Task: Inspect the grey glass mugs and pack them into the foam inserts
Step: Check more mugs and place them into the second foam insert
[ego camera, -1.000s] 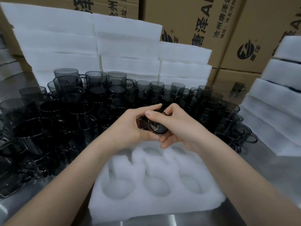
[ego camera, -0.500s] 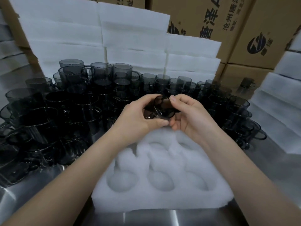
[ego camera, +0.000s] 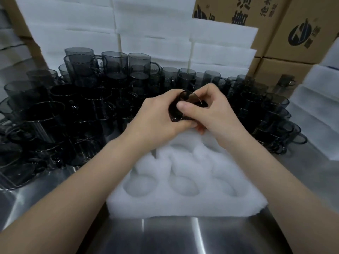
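Head view, single wide-angle camera. I look from above the near edge of the worktop (ego camera: 183, 239), forward and steeply down, close over the foam insert (ego camera: 183, 205). The left hand (ego camera: 156, 118) and right hand (ego camera: 218, 114) sit at mid-frame, and cartons (ego camera: 275, 24) beyond the far edge close the view.

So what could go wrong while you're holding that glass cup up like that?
1. The left hand and right hand hold the mug up in the air. If it slips, it might miss the foam insert and crack on the steel table or the other mugs.
2. The stacked mugs stand crowded just behind the hands, so a bump could topple some.
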`<act>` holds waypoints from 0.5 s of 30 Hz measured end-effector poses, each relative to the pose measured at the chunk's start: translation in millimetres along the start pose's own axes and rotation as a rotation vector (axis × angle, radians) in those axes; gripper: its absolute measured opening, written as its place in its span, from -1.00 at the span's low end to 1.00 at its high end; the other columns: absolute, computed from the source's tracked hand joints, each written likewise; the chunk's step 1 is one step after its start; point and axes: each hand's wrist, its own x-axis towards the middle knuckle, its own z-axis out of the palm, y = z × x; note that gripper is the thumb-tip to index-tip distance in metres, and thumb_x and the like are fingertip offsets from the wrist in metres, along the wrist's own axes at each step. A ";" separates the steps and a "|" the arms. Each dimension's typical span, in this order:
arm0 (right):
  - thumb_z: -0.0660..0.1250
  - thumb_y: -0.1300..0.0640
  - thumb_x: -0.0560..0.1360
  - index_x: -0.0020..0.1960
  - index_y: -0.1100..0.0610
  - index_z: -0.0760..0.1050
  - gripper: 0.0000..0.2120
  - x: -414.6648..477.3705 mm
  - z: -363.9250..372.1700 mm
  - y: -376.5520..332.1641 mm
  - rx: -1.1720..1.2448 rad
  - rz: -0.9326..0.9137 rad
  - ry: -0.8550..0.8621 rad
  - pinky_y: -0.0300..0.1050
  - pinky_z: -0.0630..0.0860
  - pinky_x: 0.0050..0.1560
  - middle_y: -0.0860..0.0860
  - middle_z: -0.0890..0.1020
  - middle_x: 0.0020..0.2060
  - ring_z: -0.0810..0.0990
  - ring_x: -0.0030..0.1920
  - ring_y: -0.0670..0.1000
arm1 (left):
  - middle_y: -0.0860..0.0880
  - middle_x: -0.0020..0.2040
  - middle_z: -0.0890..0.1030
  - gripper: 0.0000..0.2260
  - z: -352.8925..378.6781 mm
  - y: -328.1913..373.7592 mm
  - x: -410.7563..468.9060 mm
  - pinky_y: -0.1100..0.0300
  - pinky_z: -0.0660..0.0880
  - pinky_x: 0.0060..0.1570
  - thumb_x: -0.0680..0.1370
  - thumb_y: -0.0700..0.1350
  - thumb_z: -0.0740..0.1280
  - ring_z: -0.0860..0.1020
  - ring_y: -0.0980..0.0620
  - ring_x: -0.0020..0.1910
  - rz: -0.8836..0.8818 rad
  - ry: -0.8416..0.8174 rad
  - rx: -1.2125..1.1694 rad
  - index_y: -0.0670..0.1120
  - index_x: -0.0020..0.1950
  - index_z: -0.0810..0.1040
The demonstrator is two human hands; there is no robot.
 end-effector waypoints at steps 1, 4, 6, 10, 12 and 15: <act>0.53 -0.20 0.18 -0.17 0.05 0.39 -0.53 0.3 0.9 -0.4 -0.029 -0.004 0.028 -0.24 0.34 -0.60 -0.10 0.57 -0.38 0.49 -0.54 -0.11 | 0.14 -0.01 0.65 -0.54 0.3 1.4 -0.6 0.17 0.51 0.06 0.35 0.03 0.56 0.59 0.14 0.01 0.027 -0.012 0.046 0.04 0.21 0.55; 0.48 -0.14 0.35 -0.26 0.06 0.35 -0.62 2.3 -0.3 0.5 -0.014 0.011 0.088 -0.26 0.28 -0.64 -0.09 0.51 -0.55 0.44 -0.63 -0.07 | 0.10 0.07 0.64 -0.48 1.2 3.8 -2.1 0.05 0.51 0.11 0.36 0.07 0.55 0.59 0.07 0.08 0.078 -0.034 0.146 0.02 0.28 0.52; 0.41 -0.04 0.48 -0.33 0.05 0.34 -0.66 3.9 -2.7 1.4 0.091 0.053 0.106 -0.28 0.24 -0.64 -0.04 0.47 -0.60 0.40 -0.66 -0.02 | 0.08 0.10 0.64 -0.44 1.0 5.2 -3.3 0.04 0.51 0.12 0.37 0.08 0.54 0.59 0.04 0.10 0.093 -0.035 0.171 0.00 0.32 0.49; 0.28 0.11 0.59 -0.24 0.13 0.47 -0.76 3.8 -7.0 0.8 0.320 0.102 -0.013 -0.25 0.29 -0.61 0.04 0.51 -0.53 0.43 -0.59 0.01 | 0.07 0.04 0.63 -0.46 -3.1 6.7 -3.8 0.16 0.47 0.09 0.37 0.12 0.53 0.56 0.05 0.05 0.057 0.023 0.171 0.00 0.27 0.49; 0.23 0.18 0.60 -0.01 0.21 0.56 -0.84 3.5 -8.7 -0.3 0.406 0.115 -0.106 -0.24 0.37 -0.55 0.05 0.59 -0.40 0.47 -0.49 0.00 | 0.06 0.04 0.59 -0.47 -6.6 7.5 -2.8 0.41 0.36 0.01 0.36 0.16 0.51 0.49 0.09 0.07 0.017 0.048 0.189 0.02 0.25 0.49; 0.23 0.20 0.55 0.26 0.26 0.50 -0.69 2.8 -10.0 -0.7 0.519 0.110 -0.216 -0.24 0.44 -0.41 0.10 0.61 -0.16 0.50 -0.37 -0.02 | 0.17 -0.04 0.58 -0.50 -12.4 13.3 -0.7 0.53 0.34 -0.05 0.31 0.16 0.53 0.51 0.17 0.03 -0.075 0.078 0.086 0.02 0.17 0.53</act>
